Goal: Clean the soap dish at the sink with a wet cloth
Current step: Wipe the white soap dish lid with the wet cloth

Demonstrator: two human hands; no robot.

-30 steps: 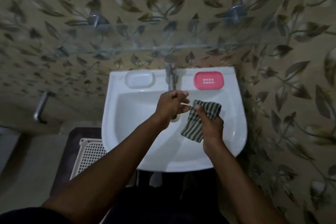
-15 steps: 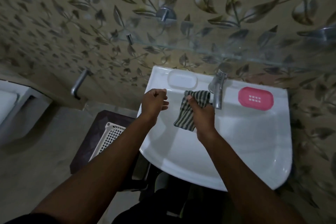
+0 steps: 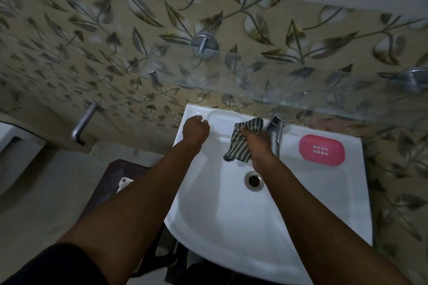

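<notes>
A white soap dish (image 3: 222, 120) is set into the back left ledge of the white sink (image 3: 324, 203). My right hand (image 3: 257, 146) grips a dark striped cloth (image 3: 240, 143) just right of the dish, beside the tap (image 3: 275, 132). The cloth hangs down over the basin. My left hand (image 3: 195, 131) hovers at the dish's left end with its fingers curled, holding nothing that I can see. A pink soap dish (image 3: 322, 150) lies on the right ledge.
A glass shelf (image 3: 254, 90) on metal brackets juts out from the leaf-patterned wall above the sink. The drain (image 3: 254, 180) sits mid-basin. A metal pipe (image 3: 83, 122) sticks out of the wall at left. A white plastic basket (image 3: 125, 183) stands on the floor below.
Both hands have moved from the basin's middle to the back left ledge. The cloth has travelled with my right hand to the white dish. My view has swung left.
</notes>
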